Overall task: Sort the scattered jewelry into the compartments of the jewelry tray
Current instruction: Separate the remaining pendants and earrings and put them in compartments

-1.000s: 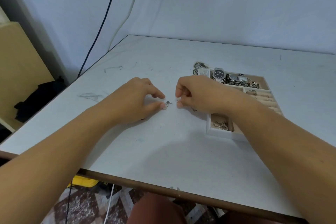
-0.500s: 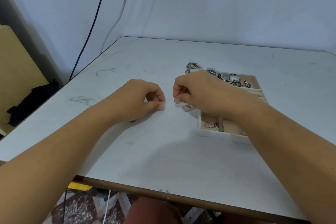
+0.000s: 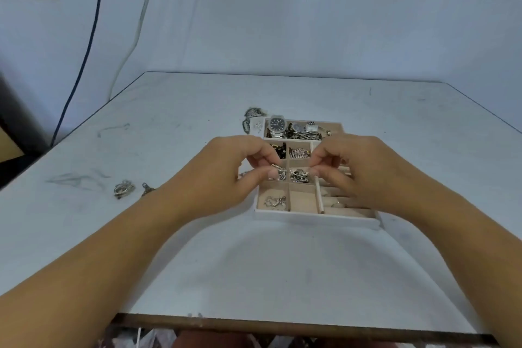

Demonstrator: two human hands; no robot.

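The white jewelry tray (image 3: 316, 216) with beige compartments lies mid-table. My left hand (image 3: 226, 175) hovers over its left side and pinches a small silver earring (image 3: 278, 170) between thumb and forefinger. My right hand (image 3: 358, 169) hovers over the tray's right side, thumb and forefinger pressed together; I see nothing between them. Below the fingertips a middle compartment holds a silver cluster (image 3: 299, 176). Watches (image 3: 278, 125) fill the back row, and silver pieces (image 3: 275, 202) lie in the front-left compartment.
Loose silver rings (image 3: 123, 189) and a small dark piece (image 3: 147, 188) lie on the table left of my left forearm. A chain (image 3: 252, 115) and tiny pieces (image 3: 257, 126) sit behind the tray's back-left corner. Cables hang down the wall at left.
Both hands rose from the tabletop left of the tray and moved right, over the tray. My left hand picked up the small earring that lay between the hands.
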